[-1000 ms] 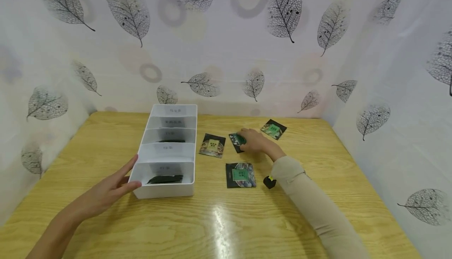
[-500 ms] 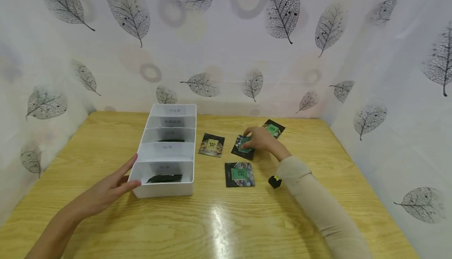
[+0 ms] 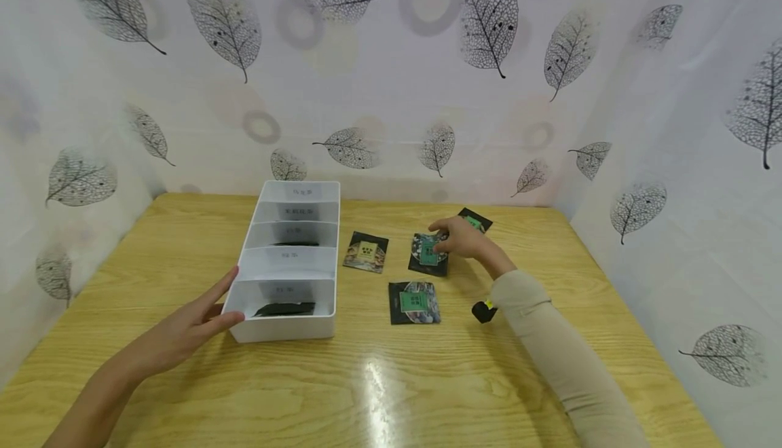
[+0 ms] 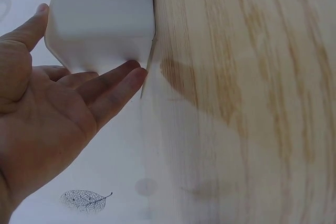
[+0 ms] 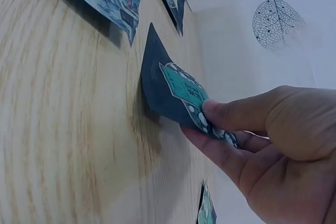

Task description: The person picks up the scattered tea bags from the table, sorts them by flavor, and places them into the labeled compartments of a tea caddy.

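My right hand [image 3: 462,237] pinches a dark tea sachet [image 5: 181,85] with a green label, thumb on its printed face and fingers behind. In the right wrist view the sachet is tilted, one end raised from the table. My left hand [image 3: 177,336] rests against the near left corner of a white divided box [image 3: 284,329], its thumb at the front rim. In the left wrist view its fingers lie nearly straight along the box's outer wall [image 4: 105,9]. Dark sachets [image 3: 284,309] lie in the nearest compartment; another dark edge shows in the middle one.
A sachet with a yellow label [image 3: 366,252] lies right of the box. One green-labelled sachet [image 3: 414,303] lies nearer; another green-labelled sachet [image 3: 479,220] is partly behind my right hand. A small black object [image 3: 484,311] shows by my right sleeve. Leaf-patterned curtains [image 3: 391,95] surround the table.
My right hand has shifted slightly right with the sachet, which has turned and shows more of its face. My left hand and the box have stayed put.
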`<action>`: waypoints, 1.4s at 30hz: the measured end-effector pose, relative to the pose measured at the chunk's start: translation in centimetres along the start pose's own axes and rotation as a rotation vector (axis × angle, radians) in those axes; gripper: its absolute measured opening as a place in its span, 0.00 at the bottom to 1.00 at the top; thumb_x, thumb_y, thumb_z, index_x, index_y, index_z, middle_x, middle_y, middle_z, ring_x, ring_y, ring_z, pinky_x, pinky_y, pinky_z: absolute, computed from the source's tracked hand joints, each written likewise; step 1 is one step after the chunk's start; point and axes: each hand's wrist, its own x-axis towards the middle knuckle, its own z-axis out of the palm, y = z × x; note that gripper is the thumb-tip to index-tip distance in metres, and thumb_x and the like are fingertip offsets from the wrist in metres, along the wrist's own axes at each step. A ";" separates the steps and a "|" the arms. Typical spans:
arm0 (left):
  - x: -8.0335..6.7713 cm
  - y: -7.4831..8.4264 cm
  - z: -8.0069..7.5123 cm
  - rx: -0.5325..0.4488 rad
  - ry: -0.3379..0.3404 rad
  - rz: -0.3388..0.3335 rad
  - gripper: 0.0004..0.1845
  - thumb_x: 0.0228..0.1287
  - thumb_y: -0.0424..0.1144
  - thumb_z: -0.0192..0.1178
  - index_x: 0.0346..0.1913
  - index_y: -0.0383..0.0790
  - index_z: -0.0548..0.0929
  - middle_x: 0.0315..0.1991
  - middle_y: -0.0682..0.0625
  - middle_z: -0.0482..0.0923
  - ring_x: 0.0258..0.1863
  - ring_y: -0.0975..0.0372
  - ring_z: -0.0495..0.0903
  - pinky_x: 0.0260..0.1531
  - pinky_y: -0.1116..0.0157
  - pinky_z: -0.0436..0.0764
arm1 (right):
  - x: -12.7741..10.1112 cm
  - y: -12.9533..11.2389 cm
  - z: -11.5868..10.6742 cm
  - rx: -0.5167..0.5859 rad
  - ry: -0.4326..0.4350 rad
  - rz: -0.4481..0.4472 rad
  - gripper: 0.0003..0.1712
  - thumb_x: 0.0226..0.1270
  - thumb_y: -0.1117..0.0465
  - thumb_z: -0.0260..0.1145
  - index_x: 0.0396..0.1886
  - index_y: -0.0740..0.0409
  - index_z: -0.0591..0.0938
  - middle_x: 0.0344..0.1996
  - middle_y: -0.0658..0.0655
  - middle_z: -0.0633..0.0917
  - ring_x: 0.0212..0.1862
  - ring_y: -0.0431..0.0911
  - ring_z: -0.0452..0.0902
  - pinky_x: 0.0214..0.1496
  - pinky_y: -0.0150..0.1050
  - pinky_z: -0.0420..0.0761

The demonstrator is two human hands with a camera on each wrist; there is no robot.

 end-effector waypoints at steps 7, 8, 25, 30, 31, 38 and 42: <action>0.0 -0.1 0.0 0.009 -0.004 -0.014 0.42 0.84 0.42 0.50 0.84 0.43 0.33 0.82 0.29 0.35 0.70 0.32 0.65 0.54 0.57 0.79 | -0.2 0.1 0.0 0.062 0.018 0.051 0.25 0.69 0.68 0.72 0.64 0.70 0.80 0.57 0.69 0.83 0.52 0.58 0.83 0.51 0.50 0.83; 0.0 -0.1 0.0 0.010 -0.005 -0.016 0.42 0.84 0.42 0.50 0.84 0.43 0.33 0.82 0.29 0.35 0.70 0.32 0.65 0.54 0.55 0.79 | -0.2 0.0 0.0 0.071 0.022 0.063 0.25 0.69 0.68 0.72 0.64 0.70 0.80 0.54 0.68 0.84 0.48 0.56 0.85 0.48 0.49 0.84; 0.0 0.0 0.0 -0.001 -0.002 -0.014 0.43 0.84 0.42 0.50 0.84 0.42 0.33 0.82 0.29 0.35 0.70 0.31 0.64 0.56 0.48 0.77 | 0.5 -4.3 -1.0 0.346 0.299 -0.015 0.16 0.75 0.69 0.65 0.59 0.67 0.84 0.48 0.67 0.87 0.36 0.53 0.86 0.43 0.50 0.86; 0.0 0.1 -0.1 -0.009 -0.002 -0.007 0.43 0.84 0.42 0.51 0.84 0.41 0.34 0.82 0.30 0.35 0.70 0.31 0.64 0.56 0.50 0.77 | 1.7 -7.2 -0.7 0.451 0.366 -0.097 0.11 0.74 0.70 0.66 0.52 0.70 0.85 0.43 0.67 0.88 0.34 0.50 0.86 0.37 0.38 0.86; 0.0 0.1 -0.1 -0.010 0.000 -0.004 0.43 0.83 0.42 0.51 0.84 0.41 0.34 0.82 0.30 0.35 0.70 0.31 0.64 0.56 0.50 0.77 | 1.9 -7.7 -0.6 0.464 0.379 -0.118 0.11 0.74 0.70 0.67 0.51 0.70 0.85 0.43 0.67 0.88 0.34 0.50 0.86 0.37 0.38 0.86; 0.0 0.1 -0.2 -0.007 0.015 0.015 0.43 0.83 0.41 0.53 0.84 0.39 0.36 0.82 0.31 0.37 0.70 0.32 0.65 0.54 0.65 0.78 | 4.0 -11.6 0.9 0.476 0.494 -0.289 0.08 0.74 0.71 0.65 0.48 0.70 0.86 0.41 0.67 0.90 0.32 0.60 0.87 0.37 0.38 0.86; -0.1 0.1 -0.2 -0.006 0.019 0.019 0.43 0.83 0.42 0.53 0.84 0.39 0.36 0.82 0.31 0.37 0.70 0.32 0.65 0.53 0.68 0.77 | 5.1 -13.7 2.1 0.406 0.568 -0.372 0.07 0.75 0.71 0.65 0.47 0.69 0.86 0.40 0.65 0.90 0.32 0.58 0.87 0.38 0.43 0.86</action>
